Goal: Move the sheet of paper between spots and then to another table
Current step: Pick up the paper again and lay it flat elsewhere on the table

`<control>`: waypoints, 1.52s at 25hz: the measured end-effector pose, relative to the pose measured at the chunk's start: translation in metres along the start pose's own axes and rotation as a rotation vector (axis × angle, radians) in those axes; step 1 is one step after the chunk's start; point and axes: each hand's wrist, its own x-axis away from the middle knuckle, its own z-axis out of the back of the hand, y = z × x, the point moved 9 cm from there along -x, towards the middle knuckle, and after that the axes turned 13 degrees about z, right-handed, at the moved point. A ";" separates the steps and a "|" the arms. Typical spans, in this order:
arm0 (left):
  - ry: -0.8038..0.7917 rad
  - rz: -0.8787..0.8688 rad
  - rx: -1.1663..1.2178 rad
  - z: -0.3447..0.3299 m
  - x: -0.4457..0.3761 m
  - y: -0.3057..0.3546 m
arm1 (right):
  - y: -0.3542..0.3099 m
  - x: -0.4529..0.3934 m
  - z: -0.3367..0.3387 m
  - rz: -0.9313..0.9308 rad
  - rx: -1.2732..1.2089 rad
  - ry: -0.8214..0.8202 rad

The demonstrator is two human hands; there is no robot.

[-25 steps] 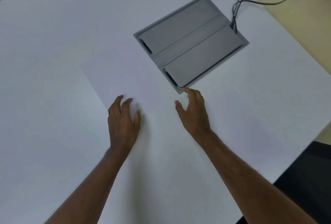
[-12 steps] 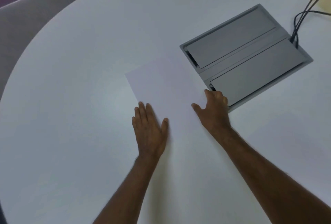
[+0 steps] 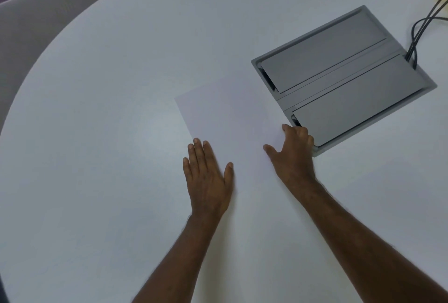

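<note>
A white sheet of paper (image 3: 225,118) lies flat on the round white table (image 3: 109,108), its far right corner close to the grey cable box. My left hand (image 3: 208,181) rests palm down on the sheet's left edge, fingers spread. My right hand (image 3: 293,157) presses on the sheet's right side with fingers curled down, beside the near corner of the cable box. Neither hand grips the paper; both lie on top of it. The sheet's near edge is hard to tell from the table.
A grey recessed cable box (image 3: 344,79) with two flaps sits in the table at right, black cables (image 3: 419,33) running out of its far corner. A grey chair back (image 3: 43,16) stands beyond the table's curved left edge.
The view has swung left, so the paper, cable box and both hands now sit further right in frame. My left hand has flattened onto the sheet; the right stays by the box corner.
</note>
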 end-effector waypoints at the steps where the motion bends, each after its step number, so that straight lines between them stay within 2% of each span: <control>1: -0.001 -0.003 -0.007 -0.001 0.000 0.000 | 0.001 -0.001 -0.001 -0.009 -0.015 -0.006; 4: 0.006 -0.001 -0.014 -0.001 0.001 0.000 | 0.002 -0.004 0.002 -0.015 -0.125 0.024; 7: 0.012 -0.004 -0.020 -0.001 0.001 0.000 | 0.000 -0.005 0.011 0.015 -0.259 0.124; 16: 0.044 -0.003 0.040 -0.001 0.000 -0.003 | 0.011 0.002 0.027 0.043 -0.268 0.196; 21: 0.004 0.008 0.112 0.002 -0.001 -0.003 | 0.012 0.012 0.046 0.087 -0.352 0.271; 27: -0.103 0.143 0.479 0.029 0.005 -0.009 | 0.023 0.038 0.054 -0.055 -0.785 0.223; 31: -0.247 0.439 1.147 0.052 0.018 -0.023 | 0.024 0.073 0.051 -0.192 -0.941 0.231; 33: -0.319 0.491 1.337 0.064 0.023 -0.031 | 0.017 0.092 0.046 -0.221 -0.992 0.219; 38: -0.332 0.411 1.270 0.108 0.029 -0.070 | -0.014 0.138 0.024 -0.229 -1.074 0.157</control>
